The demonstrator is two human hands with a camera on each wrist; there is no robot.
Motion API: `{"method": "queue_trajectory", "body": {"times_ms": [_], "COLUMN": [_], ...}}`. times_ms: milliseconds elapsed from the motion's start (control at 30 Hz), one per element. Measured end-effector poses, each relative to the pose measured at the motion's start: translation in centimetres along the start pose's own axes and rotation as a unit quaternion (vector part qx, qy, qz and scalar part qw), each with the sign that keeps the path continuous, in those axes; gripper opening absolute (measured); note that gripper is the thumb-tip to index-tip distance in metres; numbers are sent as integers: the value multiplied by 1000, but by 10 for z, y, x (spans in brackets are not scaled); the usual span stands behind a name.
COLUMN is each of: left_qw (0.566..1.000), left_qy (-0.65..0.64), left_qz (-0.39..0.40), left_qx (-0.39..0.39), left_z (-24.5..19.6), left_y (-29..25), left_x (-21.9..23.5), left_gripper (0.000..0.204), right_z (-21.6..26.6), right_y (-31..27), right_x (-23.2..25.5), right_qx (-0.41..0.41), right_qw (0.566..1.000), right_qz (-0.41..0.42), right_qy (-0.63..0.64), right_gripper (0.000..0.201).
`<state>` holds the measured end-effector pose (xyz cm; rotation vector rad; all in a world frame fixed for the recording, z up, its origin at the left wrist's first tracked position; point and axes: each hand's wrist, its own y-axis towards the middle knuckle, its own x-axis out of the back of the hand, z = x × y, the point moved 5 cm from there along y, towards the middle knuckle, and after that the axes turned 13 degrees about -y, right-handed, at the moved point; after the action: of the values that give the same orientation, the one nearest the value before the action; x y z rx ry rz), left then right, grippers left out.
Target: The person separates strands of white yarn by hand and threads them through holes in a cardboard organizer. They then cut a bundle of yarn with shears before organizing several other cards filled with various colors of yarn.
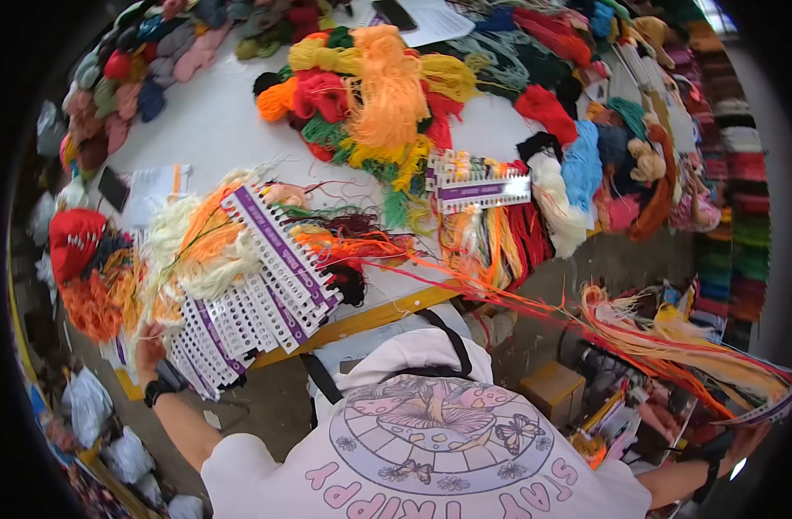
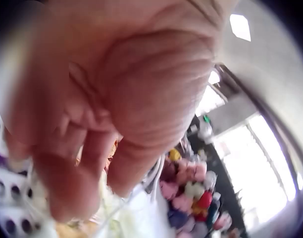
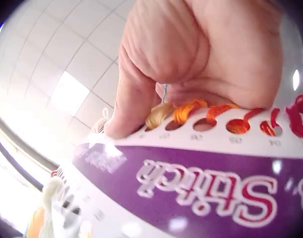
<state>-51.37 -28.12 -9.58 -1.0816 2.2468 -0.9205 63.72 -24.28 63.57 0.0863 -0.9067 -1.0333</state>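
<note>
My right hand (image 1: pixel 745 439) (image 3: pixel 201 54) grips the upper edge of a white and purple card (image 3: pixel 206 183), held out at the far right. Orange, red and tan threads (image 1: pixel 673 355) (image 3: pixel 188 110) are looped through its holes and stretch back toward the table. At the table's left, my left hand (image 1: pixel 150 353) (image 2: pixel 117 99) is beside cream threads (image 1: pixel 210 272) and a fanned stack of punched cards (image 1: pixel 240 324). Its fingers are loosely bent over the cream threads, with a gap before the thumb; the contact is partly hidden.
Coloured skeins (image 1: pixel 383 91) are heaped on the white table (image 1: pixel 214 121), with another threaded card (image 1: pixel 482 192) near its right front. A phone (image 1: pixel 113 189) lies at the left. A cardboard box (image 1: pixel 553 387) stands below the table. Hanging yarn (image 1: pixel 742 173) lines the right side.
</note>
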Motion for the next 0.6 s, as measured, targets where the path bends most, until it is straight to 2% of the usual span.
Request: {"method": "queue_trajectory", "body": {"times_ms": [33, 67, 100, 133, 167, 200, 267, 300, 333, 367, 400, 433, 467, 500, 533, 567, 600], "left_qw": [968, 948, 883, 787, 663, 655, 616, 650, 677, 757, 824, 894, 951, 953, 955, 927, 868], "left_qy": [197, 295, 451, 591, 708, 711, 690, 643, 590, 481, 443, 402, 298, 295, 270, 291, 319], "left_qz": [102, 14, -69, -152, -231, -252, -288, -249, -210, -109, -31, -8, 7, 31, 33, 10, -1], "left_qx": [115, 119, 109, 95, 75, -33, -248, -319, -387, -429, -352, -197, -77, -67, -115, -236, -381], "left_z": [-13, -14, -27, -43, -55, -65, -84, -80, -79, -54, -13, 13, 41, 65, 86, 107, 109], "left_y": [-65, -76, -79, -84, -88, -85, -85, -101, -113, -91, -57, -107, -135, -138, -135, -114, -116], "left_x": [-72, -74, -75, -75, -75, -81, -90, -127, -170, -185, -197, -267, -312, -333, -348, -345, -354], "left_gripper": [26, 19, 19, 19, 20, 21, 23, 23, 22, 19, 19, 24, 30, 39, 43, 43, 41], "right_z": [-1, 0, 0, -1, -3, 26, 39, 38, 33, 29, 45, 37, 48, 78, 76, 43, 47], "right_y": [0, -5, -12, -16, -17, -42, -56, -59, -59, -59, -80, -91, -125, -159, -180, -191, -217], "right_x": [29, 49, 59, 68, 73, 45, -4, -30, -69, -117, -187, -252, -316, -391, -450, -503, -553], "right_qx": [-30, -60, -82, -103, -124, -132, -70, -40, 16, 73, 158, 219, 249, 320, 371, 399, 458], "right_qw": [998, 992, 986, 975, 961, 941, 944, 944, 932, 914, 874, 827, 826, 756, 684, 689, 618], "right_qz": [-21, -41, 6, 56, 108, 111, 138, 153, 211, 269, 351, 458, 466, 530, 589, 591, 627], "right_qy": [-53, -105, -146, -187, -225, -293, -292, -291, -294, -295, -296, -242, -198, -211, -218, -129, -124], "right_gripper": [51, 51, 49, 47, 45, 42, 40, 39, 37, 35, 30, 28, 29, 16, 16, 17, 18]}}
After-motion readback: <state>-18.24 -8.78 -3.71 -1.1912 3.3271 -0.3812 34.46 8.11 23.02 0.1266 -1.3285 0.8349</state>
